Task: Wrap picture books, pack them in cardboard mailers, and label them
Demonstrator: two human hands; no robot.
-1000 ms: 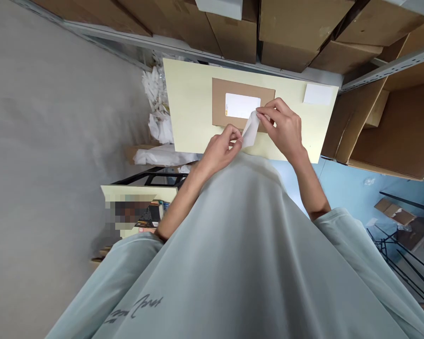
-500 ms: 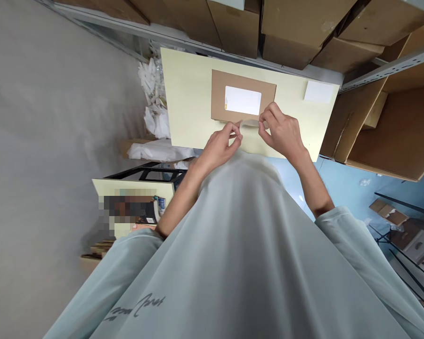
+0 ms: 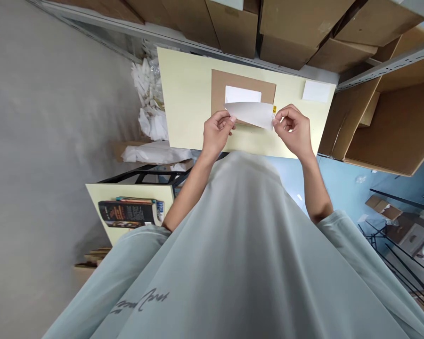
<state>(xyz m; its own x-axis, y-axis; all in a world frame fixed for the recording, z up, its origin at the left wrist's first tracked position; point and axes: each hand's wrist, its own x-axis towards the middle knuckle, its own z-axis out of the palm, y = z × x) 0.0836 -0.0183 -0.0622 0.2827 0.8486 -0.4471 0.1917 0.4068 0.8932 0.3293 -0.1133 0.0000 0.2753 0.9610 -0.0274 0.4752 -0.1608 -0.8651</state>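
Stretched between my two hands is a white label (image 3: 251,113), slightly curved, with a small yellow mark at its right end. My left hand (image 3: 216,129) pinches its left end, and my right hand (image 3: 295,128) pinches the right end near the yellow mark. Behind and beneath it lies a flat brown cardboard box (image 3: 245,77) on a pale yellow tabletop (image 3: 187,103). Another white label (image 3: 242,93) is on the top of that box, its lower part covered by the held one. Whether the held label touches the box, I cannot tell.
A small white sheet (image 3: 316,91) lies at the tabletop's right. Cardboard boxes (image 3: 233,28) fill the shelf behind, and a large open carton (image 3: 392,125) stands at the right. White wrapping material (image 3: 151,122) is at the left. Books (image 3: 127,213) rest on a lower side table.
Both hands have turned the label from nearly edge-on, near the tabletop's front, to facing up over the box's lower part. It now covers part of the box's own label. The camera view shifted slightly.
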